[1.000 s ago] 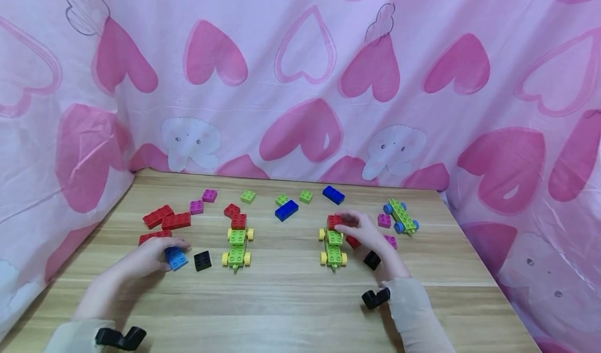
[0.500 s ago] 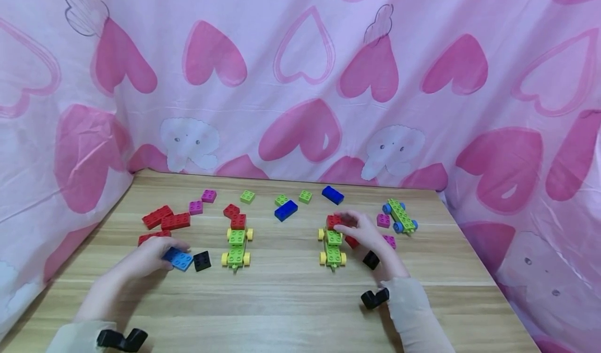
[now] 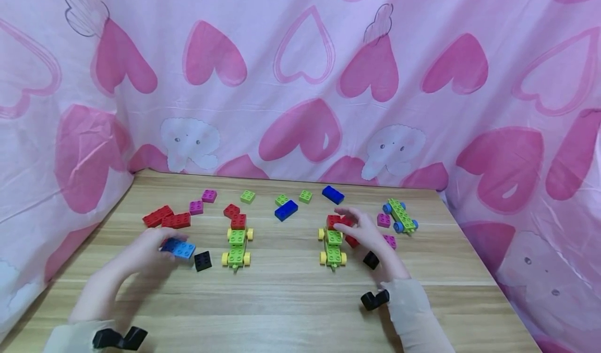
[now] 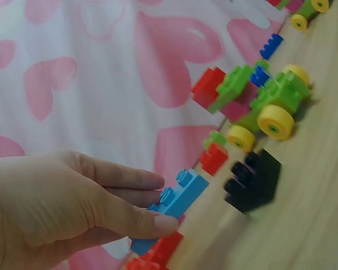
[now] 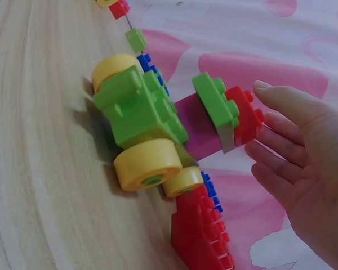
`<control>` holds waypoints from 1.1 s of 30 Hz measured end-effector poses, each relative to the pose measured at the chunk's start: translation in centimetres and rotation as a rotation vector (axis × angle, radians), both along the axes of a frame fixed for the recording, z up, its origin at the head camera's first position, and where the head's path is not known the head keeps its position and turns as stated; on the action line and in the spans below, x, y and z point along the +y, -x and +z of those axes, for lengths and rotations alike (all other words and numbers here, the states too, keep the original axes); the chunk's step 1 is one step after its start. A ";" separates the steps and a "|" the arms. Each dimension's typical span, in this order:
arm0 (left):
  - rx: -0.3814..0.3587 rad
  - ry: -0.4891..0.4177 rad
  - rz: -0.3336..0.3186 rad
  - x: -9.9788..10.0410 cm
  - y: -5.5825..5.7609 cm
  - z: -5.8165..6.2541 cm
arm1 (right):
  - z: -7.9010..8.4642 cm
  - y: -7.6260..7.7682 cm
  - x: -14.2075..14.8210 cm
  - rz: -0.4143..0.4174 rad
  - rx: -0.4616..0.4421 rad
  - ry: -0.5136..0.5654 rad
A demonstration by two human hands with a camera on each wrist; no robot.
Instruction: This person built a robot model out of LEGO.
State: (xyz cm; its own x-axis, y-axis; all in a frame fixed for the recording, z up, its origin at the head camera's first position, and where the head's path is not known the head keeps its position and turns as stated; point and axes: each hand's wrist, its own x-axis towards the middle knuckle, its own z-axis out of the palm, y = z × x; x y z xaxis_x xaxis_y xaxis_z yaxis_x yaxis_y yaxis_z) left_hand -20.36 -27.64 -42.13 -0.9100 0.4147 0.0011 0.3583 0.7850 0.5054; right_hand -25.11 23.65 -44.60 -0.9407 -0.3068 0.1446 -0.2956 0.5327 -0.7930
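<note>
My left hand (image 3: 145,251) pinches a light blue brick (image 4: 183,194) between thumb and fingers, held up off the table beside a black brick (image 3: 203,260). The right hand (image 3: 361,229) is spread around the red brick (image 3: 334,221) on top of the right-hand car (image 3: 334,254); in the right wrist view its fingers look loose, and I cannot tell whether any fingertip touches the brick. This car has a green base, yellow wheels, a magenta brick and a green piece under the red one. A matching car (image 3: 236,254) with a red top brick stands left of it.
Red bricks (image 3: 176,220) lie at the left, with magenta bricks (image 3: 196,207) behind. Two dark blue bricks (image 3: 286,210) and several small green ones are toward the back. A blue-wheeled green base (image 3: 401,216) stands at the right, near another black brick (image 3: 371,260).
My left hand has pulled the light blue brick out toward the right and lifted it off the table. The right hand's fingers have loosened from the red top brick.
</note>
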 end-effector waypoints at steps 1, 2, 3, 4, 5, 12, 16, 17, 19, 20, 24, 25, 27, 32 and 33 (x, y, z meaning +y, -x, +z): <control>0.016 -0.003 -0.001 0.0 0.0 0.3 | 0.1 0.0 -0.1 -0.005 0.008 -0.004; 0.031 -0.011 -0.003 0.1 0.0 0.5 | 0.2 -0.1 -0.2 -0.007 0.015 -0.004; 0.044 -0.018 -0.002 0.2 0.0 0.8 | 0.4 -0.1 -0.3 -0.008 0.021 -0.003; 0.056 -0.028 -0.001 0.2 -0.1 1.0 | 0.5 -0.2 -0.4 -0.006 0.029 0.001; 0.066 -0.038 0.003 0.3 -0.1 1.2 | 0.7 -0.2 -0.5 -0.008 0.030 0.009; 0.106 -0.088 0.003 1.9 -0.1 2.3 | 1.7 -1.0 -1.8 -0.021 0.060 0.045; 0.154 -0.129 -0.010 3.5 0.2 2.3 | 2.2 -1.5 -3.1 -0.020 0.114 0.041; 0.165 -0.138 -0.013 4.0 0.3 2.4 | 2.2 -1.6 -3.4 -0.019 0.125 0.044; 0.196 -0.151 -0.029 5.0 0.5 2.4 | 2.4 -1.8 -4.1 -0.009 0.142 0.050; 0.208 -0.160 -0.038 5.5 0.6 2.4 | 2.5 -1.9 -4.4 -0.004 0.151 0.051; 0.230 -0.189 -0.069 7.6 1.0 2.2 | 2.8 -2.3 -5.7 0.024 0.172 0.082; 0.225 -0.199 -0.079 8.1 1.0 2.2 | 2.8 -2.4 -6.0 0.032 0.181 0.088; 0.220 -0.211 -0.098 9.3 1.2 2.2 | 2.8 -2.6 -6.6 0.052 0.210 0.094; 0.236 -0.217 -0.161 11.9 1.1 1.9 | 2.5 -3.1 -8.0 0.096 0.261 0.073; 0.236 -0.218 -0.172 12.3 1.1 1.8 | 2.5 -3.2 -8.3 0.102 0.254 0.067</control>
